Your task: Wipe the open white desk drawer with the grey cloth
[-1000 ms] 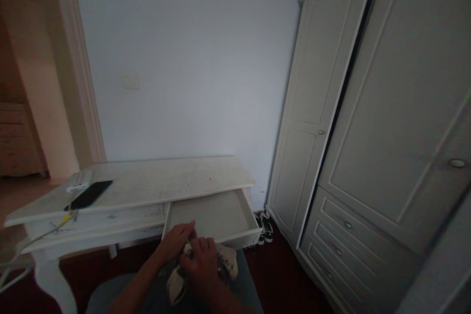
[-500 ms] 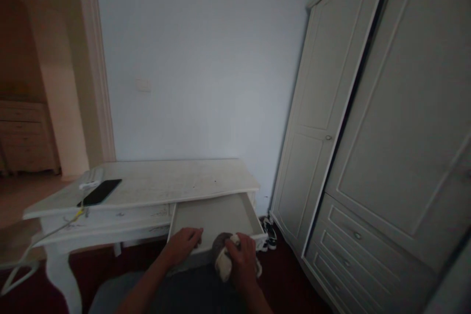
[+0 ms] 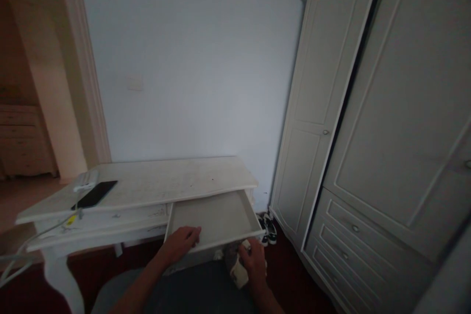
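My left hand point(image 3: 182, 241) rests on the front edge of the open drawer point(image 3: 215, 216) of a white desk point(image 3: 169, 184), fingers curled over the rim. My right hand point(image 3: 253, 265) is closed round a bundled cream and grey cloth point(image 3: 237, 270), held low just below the drawer's right front corner. The drawer looks bare inside.
A black phone point(image 3: 94, 194) and a white remote point(image 3: 85, 181) lie at the desk's left end, with a cable point(image 3: 47, 228) hanging off. A tall white wardrobe point(image 3: 368, 132) stands on the right. A pair of shoes point(image 3: 268, 228) sits on the dark floor beside it. A doorway opens at left.
My hands came apart: the left moved up onto the drawer's front edge, and the right carried the cloth bundle to the right and down below the drawer's corner.
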A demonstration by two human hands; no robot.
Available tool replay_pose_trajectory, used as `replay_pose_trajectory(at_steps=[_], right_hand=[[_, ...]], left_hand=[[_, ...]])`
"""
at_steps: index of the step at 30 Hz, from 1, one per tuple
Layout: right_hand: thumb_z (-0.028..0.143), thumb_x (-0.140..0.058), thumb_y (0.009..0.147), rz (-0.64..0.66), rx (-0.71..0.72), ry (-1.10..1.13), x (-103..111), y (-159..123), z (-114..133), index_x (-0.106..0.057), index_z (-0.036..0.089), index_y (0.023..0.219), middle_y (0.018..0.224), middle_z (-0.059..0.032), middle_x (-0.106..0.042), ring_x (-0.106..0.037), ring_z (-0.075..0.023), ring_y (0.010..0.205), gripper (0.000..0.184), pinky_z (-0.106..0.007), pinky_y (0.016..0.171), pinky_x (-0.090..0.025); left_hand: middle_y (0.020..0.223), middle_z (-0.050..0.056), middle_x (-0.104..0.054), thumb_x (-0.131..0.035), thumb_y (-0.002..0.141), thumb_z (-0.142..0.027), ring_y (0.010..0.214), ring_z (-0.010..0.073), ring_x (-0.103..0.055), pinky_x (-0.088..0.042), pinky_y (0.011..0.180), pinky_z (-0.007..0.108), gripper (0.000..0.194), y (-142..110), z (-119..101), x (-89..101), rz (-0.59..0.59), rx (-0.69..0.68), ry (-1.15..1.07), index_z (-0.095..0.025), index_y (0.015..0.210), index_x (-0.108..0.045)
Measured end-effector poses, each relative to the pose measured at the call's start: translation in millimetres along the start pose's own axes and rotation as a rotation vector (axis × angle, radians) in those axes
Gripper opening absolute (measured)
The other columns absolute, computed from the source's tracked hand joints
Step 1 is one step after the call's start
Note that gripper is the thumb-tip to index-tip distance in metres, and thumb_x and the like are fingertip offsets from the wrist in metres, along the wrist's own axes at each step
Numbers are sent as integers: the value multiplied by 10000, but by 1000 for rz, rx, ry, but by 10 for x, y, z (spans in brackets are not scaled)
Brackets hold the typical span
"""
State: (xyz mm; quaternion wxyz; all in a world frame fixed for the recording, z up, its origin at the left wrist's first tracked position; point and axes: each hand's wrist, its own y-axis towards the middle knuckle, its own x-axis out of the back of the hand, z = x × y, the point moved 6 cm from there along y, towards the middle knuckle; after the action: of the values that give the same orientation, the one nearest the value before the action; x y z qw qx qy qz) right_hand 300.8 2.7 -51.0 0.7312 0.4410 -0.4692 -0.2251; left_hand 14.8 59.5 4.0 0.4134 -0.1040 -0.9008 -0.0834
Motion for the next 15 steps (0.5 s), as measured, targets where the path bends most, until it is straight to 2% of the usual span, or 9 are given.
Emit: replay_pose_trajectory(at_steps=[3, 6, 9, 11, 13, 15], right_hand=[[133, -667, 840, 5, 80, 5, 93, 134, 229, -720, 292, 1052, 1051, -67, -639, -589, -257, 951, 270, -377, 814, -465], [203, -708, 847, 9, 57, 56, 103, 363, 562, -722, 280, 1105, 1091, -86, -623, -567, -271, 976, 269, -392, 832, -452], [282, -761, 849, 21, 75, 101, -35, 549, 1014, -720, 288, 1068, 1051, -75, -619, -548, -260, 956, 223, -382, 813, -420], [303, -745, 889, 7, 179, 104, -142, 588, 1318, -711, 292, 1014, 983, -55, -612, -534, -238, 907, 130, -371, 789, -393], [297, -708, 929, -20, 240, 99, -213, 574, 1506, -702, 291, 982, 950, -45, -607, -525, -229, 883, 54, -376, 785, -375], [303, -688, 946, -22, 227, 99, -252, 550, 1567, -699, 288, 984, 960, -50, -608, -525, -233, 892, 42, -389, 794, -371]], left_hand=[[795, 60, -743, -228, 985, -744, 823, 239, -689, -444, 775, 331, 756, 1, -6, 5, -11, -5, -18, -204, 802, -725], [778, 55, -739, -232, 983, -749, 800, 236, -678, -449, 774, 334, 760, 0, -9, 7, -13, -17, -51, -204, 790, -724], [827, 52, -754, -264, 966, -762, 855, 241, -669, -457, 835, 336, 743, 10, 12, 31, -45, -28, -91, -207, 792, -726], [830, 54, -755, -272, 940, -787, 869, 247, -663, -463, 853, 335, 755, 26, 37, 53, -81, -30, -114, -200, 780, -720], [806, 59, -751, -257, 920, -810, 855, 251, -668, -470, 844, 333, 783, 45, 58, 70, -107, -27, -139, -194, 767, -715], [785, 61, -749, -240, 920, -808, 843, 250, -675, -475, 839, 329, 793, 58, 61, 85, -122, -20, -154, -195, 753, -716]])
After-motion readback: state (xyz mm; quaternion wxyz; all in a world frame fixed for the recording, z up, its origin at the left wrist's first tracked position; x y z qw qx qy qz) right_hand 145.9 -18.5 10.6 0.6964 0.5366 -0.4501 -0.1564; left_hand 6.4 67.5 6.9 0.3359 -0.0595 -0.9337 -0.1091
